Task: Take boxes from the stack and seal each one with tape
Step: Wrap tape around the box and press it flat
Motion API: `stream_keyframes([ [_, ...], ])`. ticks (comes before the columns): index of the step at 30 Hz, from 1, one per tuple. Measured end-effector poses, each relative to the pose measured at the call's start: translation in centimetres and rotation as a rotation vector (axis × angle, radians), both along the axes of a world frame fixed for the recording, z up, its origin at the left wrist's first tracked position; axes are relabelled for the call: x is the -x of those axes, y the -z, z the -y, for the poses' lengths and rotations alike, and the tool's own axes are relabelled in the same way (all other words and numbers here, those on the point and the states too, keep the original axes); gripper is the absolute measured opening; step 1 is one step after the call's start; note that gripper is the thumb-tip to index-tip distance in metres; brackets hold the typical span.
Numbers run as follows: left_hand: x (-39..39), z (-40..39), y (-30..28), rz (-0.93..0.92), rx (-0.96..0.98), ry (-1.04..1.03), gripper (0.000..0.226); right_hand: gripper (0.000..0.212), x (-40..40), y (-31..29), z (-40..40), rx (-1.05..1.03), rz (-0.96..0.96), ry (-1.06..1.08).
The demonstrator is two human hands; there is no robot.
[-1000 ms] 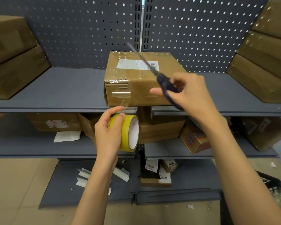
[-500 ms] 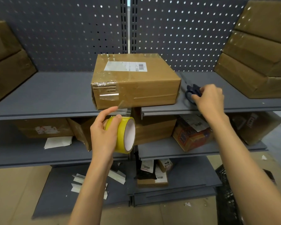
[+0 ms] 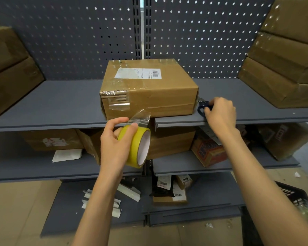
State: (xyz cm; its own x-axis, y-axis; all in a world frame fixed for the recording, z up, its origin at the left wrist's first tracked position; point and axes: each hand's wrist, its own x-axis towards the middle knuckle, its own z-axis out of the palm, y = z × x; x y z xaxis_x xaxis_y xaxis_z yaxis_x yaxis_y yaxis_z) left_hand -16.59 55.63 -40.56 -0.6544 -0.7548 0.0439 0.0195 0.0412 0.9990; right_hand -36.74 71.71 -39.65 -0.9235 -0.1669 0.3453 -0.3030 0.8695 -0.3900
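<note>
The left hand [image 3: 117, 144] grips the tape [image 3: 137, 144], its loose end above the fingertips; the right hand [image 3: 220, 114] holds scissors [image 3: 203, 106] beside the box [image 3: 149, 89]. Keep that end taut, unstuck.

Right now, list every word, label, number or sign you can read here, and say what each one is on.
None reads clearly.
White shipping label on the box: barcode and print, too small.
Orange carton, lower shelf: blurred print.
Barcoded labels on the packets at the bottom: too small.
Red-and-white sticker on the lower-left box: blurred.
</note>
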Motion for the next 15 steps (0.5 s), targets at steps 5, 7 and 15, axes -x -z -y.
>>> stream_keyframes([
  [5, -0.2, -0.9, -1.4, -0.033, 0.042, 0.070, 0.031, 0.023, -0.1, -0.6, -0.5, 0.016, -0.055, -0.025],
  [7, -0.4, -1.0, -2.2, -0.077, 0.087, 0.114, 0.032, 0.025, -0.3, -1.3, -0.7, 0.045, -0.092, -0.036],
  [15, -2.4, 2.2, -8.5, -0.202, 0.444, 0.125, 0.035, 0.023, -1.3, -6.0, 0.4, 0.058, -0.268, -0.139],
])
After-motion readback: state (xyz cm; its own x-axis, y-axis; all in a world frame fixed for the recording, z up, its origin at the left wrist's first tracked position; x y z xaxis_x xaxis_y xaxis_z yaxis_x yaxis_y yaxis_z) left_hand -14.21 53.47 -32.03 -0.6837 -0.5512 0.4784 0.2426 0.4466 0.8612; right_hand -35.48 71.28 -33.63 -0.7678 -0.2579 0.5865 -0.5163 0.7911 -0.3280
